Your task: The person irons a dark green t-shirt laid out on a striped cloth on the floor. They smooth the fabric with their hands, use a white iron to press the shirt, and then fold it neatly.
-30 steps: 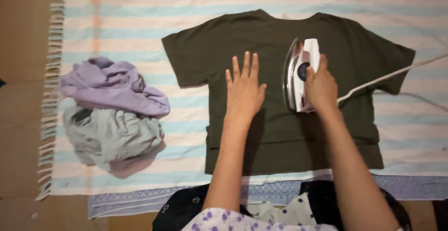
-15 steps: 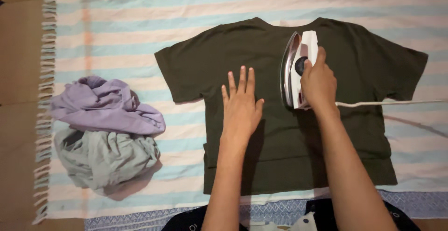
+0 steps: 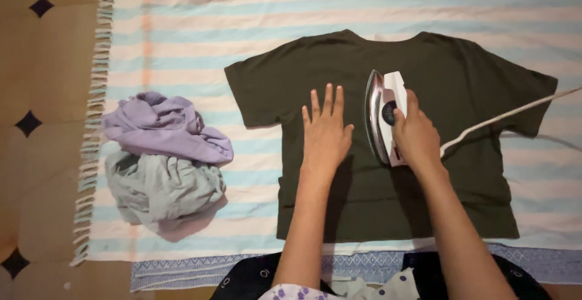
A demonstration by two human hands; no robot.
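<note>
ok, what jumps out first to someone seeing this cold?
The dark olive T-shirt spread flat on the striped cloth, mid-frame. On it, the right hand grips a white iron while the left hand lies flat on the shirt beside it. At left sits a crumpled pile of lilac and grey clothes.

A striped blue-and-cream cloth with a fringed left edge was spread over a tan tiled floor. A crumpled lilac garment was piled on a crumpled grey-green garment at the left. A patterned blue cloth edge was seen below.
</note>
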